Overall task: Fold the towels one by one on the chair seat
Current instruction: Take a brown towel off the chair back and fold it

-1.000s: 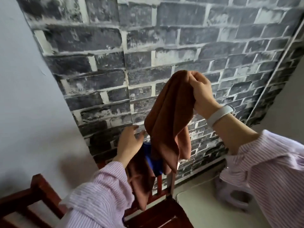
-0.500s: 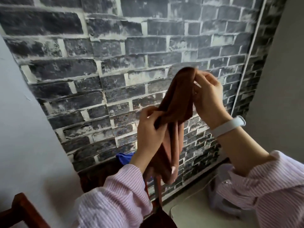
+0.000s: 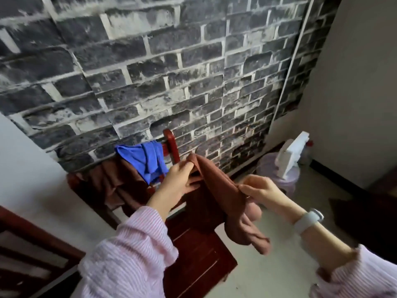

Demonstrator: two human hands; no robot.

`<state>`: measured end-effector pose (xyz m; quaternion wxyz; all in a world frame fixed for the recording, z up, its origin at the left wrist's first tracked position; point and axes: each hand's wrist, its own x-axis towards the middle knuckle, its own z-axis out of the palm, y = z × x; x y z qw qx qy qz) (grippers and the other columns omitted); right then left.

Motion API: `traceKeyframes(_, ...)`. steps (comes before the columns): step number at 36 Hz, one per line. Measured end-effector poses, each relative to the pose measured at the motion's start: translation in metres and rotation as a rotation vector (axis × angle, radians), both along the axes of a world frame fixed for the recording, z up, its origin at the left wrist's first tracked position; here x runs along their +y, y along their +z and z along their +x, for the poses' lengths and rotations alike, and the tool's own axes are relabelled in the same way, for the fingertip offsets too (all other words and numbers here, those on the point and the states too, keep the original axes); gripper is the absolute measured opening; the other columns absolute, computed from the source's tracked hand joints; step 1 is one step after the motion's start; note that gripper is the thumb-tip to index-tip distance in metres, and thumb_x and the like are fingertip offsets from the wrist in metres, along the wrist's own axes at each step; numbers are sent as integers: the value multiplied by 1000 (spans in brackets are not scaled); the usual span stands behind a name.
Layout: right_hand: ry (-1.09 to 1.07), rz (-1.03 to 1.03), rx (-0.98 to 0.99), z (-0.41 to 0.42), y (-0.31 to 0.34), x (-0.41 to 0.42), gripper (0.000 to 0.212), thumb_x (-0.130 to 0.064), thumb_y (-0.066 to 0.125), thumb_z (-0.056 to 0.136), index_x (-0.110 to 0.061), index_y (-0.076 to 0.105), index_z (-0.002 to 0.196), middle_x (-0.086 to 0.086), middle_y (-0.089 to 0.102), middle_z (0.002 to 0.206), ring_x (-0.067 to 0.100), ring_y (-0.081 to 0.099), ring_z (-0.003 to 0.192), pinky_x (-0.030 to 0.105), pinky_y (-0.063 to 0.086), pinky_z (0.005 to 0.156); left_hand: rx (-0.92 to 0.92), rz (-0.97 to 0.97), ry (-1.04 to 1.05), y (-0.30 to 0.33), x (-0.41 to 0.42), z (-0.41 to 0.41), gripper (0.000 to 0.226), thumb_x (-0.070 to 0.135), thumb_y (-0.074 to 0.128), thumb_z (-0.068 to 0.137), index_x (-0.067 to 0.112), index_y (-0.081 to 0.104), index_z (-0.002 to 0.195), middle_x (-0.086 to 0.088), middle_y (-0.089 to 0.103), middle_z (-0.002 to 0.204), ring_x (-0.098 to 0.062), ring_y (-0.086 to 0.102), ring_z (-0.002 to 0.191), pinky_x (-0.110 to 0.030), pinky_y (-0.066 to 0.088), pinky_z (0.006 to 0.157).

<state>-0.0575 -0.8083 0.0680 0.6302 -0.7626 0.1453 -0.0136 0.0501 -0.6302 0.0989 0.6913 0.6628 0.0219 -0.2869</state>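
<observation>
A brown towel (image 3: 217, 201) hangs in the air between both hands, above the dark red wooden chair seat (image 3: 199, 254). My left hand (image 3: 178, 181) pinches its upper left edge. My right hand (image 3: 260, 190) grips the edge further right, and the rest of the cloth droops down past the seat's right side. A blue towel (image 3: 144, 158) and another brown towel (image 3: 116, 181) are draped over the chair back (image 3: 171, 145).
A dark brick-pattern wall stands right behind the chair. A lilac plastic stool (image 3: 281, 175) with a white spray bottle (image 3: 292, 153) on it sits on the floor at the right. Another red wooden frame (image 3: 28, 244) is at the lower left.
Both hands have come down from in front of the wall with the brown towel and spread apart along its edge. The view has tilted down, showing the chair and its draped towels.
</observation>
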Motion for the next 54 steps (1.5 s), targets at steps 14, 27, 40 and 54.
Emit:
traceKeyframes(14,-71,154,494,-27,-134,-1,56,-18,59,88,-13,35,139,9,47,134,18,49,107,29,41,79,231,-255,-66,-12,2,-23,61,50,17,96,9,54,121,-12,62,114,-25,58,105,-38,41,94)
traceKeyframes(27,-213,593,293,13,-135,57,17,-9,52,89,-9,61,104,5,66,77,16,62,68,24,52,62,233,-99,256,-16,66,-3,62,51,19,95,7,50,126,-11,60,124,-24,52,118,-27,31,102)
traceKeyframes(40,-397,94,290,19,-133,12,22,-18,36,94,-8,53,84,13,53,81,22,50,68,33,49,59,484,219,268,-93,115,-8,64,58,21,94,8,53,120,-2,55,119,-22,48,118,-34,34,95)
traceKeyframes(54,92,120,850,-11,-130,-6,18,-10,55,89,6,62,87,13,63,63,23,60,53,27,52,47,510,544,34,-155,143,-33,39,27,55,90,4,56,121,-14,64,112,-26,61,103,-31,46,85)
